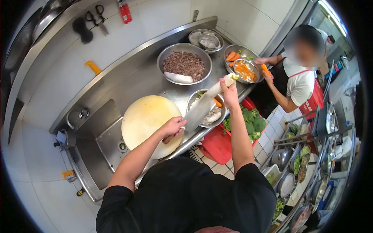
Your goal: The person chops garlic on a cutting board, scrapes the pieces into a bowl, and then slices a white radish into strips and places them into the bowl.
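Centre frame: your left hand (172, 127) is closed round the handle of a broad cleaver (200, 111), your right hand (230, 94) round a white radish (215, 90) near its green tip — probably to keep fingers off the blade. Both appear over a steel bowl (222, 116), right of the round board (145, 120) — presumably handy for catching bits.

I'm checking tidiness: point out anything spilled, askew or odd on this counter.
One oddity: a long white vegetable lies with the reddish-brown bits in the large metal bowl, unlike everything else there. I see no obvious spill.
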The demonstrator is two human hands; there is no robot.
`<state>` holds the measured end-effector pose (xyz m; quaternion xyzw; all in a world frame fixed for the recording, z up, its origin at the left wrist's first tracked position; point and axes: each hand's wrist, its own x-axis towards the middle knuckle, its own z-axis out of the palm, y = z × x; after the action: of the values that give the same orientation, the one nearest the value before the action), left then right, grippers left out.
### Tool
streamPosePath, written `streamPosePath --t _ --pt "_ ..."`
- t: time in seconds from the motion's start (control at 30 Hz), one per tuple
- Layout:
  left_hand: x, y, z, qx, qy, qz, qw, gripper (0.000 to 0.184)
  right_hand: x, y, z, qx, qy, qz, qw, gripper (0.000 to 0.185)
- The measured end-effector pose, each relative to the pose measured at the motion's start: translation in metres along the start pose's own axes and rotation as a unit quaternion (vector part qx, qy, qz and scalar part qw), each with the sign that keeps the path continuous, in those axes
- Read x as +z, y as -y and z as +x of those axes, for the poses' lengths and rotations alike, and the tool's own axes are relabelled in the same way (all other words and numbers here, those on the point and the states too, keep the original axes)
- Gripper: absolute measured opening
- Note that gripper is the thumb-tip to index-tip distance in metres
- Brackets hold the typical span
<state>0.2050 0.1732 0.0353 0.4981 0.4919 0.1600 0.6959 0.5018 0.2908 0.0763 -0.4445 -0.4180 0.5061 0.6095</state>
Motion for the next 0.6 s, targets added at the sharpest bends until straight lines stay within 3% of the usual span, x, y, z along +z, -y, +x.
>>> streamPosePath --t 0.1,0.2,0.27,0.33,0.37,0.47,0.6 --pt "0.005 0.005 -0.013 -0.039 -0.013 0.035 0.999 0.027 -0.017 0.011 -0.003 0.029 -0.032 0.003 0.999 0.038" --pt "0.016 -0.016 -0.018 0.027 -0.010 0.025 0.999 0.027 -0.011 0.025 -0.010 0.045 -0.036 0.004 0.998 0.044" --pt "0.025 -0.018 -0.007 0.141 -0.089 0.082 0.983 0.028 -0.009 0.013 0.000 0.027 -0.031 -0.037 0.999 0.047" --pt "0.028 -0.004 0.011 0.279 -0.189 0.171 0.926 0.029 -0.005 0.003 0.010 -0.017 -0.067 -0.140 0.988 0.052" --pt "0.027 0.002 0.010 0.250 -0.199 0.214 0.923 0.030 -0.005 0.000 0.015 -0.040 -0.087 -0.193 0.977 0.054" --pt "0.030 0.010 -0.018 0.007 -0.176 0.163 0.971 0.030 -0.011 -0.005 0.040 -0.090 -0.140 -0.196 0.967 0.058" --pt "0.017 0.028 -0.055 -0.011 -0.170 0.018 0.985 0.026 0.013 0.025 0.064 -0.134 -0.093 -0.174 0.971 0.058"
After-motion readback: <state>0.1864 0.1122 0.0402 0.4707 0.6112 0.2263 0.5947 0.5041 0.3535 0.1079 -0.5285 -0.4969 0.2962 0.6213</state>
